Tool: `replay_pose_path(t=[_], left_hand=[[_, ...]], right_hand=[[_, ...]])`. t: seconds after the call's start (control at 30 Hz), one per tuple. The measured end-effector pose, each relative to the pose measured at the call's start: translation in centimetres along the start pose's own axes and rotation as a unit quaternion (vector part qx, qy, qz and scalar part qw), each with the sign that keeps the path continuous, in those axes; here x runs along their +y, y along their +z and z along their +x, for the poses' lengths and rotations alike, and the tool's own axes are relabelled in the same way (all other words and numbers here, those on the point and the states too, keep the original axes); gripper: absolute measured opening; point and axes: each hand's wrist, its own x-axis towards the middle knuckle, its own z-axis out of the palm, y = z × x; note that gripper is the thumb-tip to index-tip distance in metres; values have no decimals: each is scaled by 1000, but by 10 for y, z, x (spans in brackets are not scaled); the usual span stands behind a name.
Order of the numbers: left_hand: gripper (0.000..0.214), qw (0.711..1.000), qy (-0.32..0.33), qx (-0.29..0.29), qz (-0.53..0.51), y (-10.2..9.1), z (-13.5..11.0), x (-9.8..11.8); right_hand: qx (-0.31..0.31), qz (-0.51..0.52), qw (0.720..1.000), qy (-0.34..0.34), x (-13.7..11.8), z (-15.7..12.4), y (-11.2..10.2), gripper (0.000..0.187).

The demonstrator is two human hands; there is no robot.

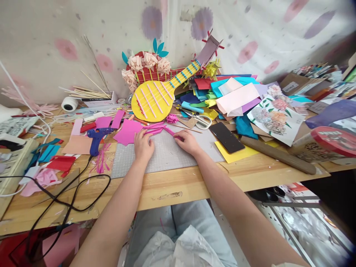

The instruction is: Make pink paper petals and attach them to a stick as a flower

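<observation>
My left hand (143, 145) rests on the grey cutting mat (167, 154), its fingers curled on the ends of several narrow pink paper strips (154, 128). My right hand (187, 142) lies on the mat too, its fingers pinched on a pink strip (170, 131) that runs up to the left. A magenta paper sheet (127, 132) lies just left of the left hand. Behind the strips a yellow paper guitar (155, 98) with pink strings leans at the wall.
A blue glue gun (97, 138) with a black cord lies left of the mat. Scissors (200, 120), a black phone (226, 137), a wooden rolling pin (278, 154) and a heap of coloured paper (236, 97) lie to the right. Paper scraps cover the left side.
</observation>
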Motion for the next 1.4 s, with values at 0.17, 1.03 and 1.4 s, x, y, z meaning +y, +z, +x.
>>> replay_pose_path(t=[0.17,1.03,1.4], left_hand=[[24,996,-80,47,-6,-24,8,-21],[32,970,-204,2,131,-40,16,-66],[30,987,-82,136,7,-51,13,-36]], right_hand=[[25,-60,998,-4,8,1,7,25],[17,-120,992,18,-3,-6,5,25],[47,-72,995,57,-2,2,1,33]])
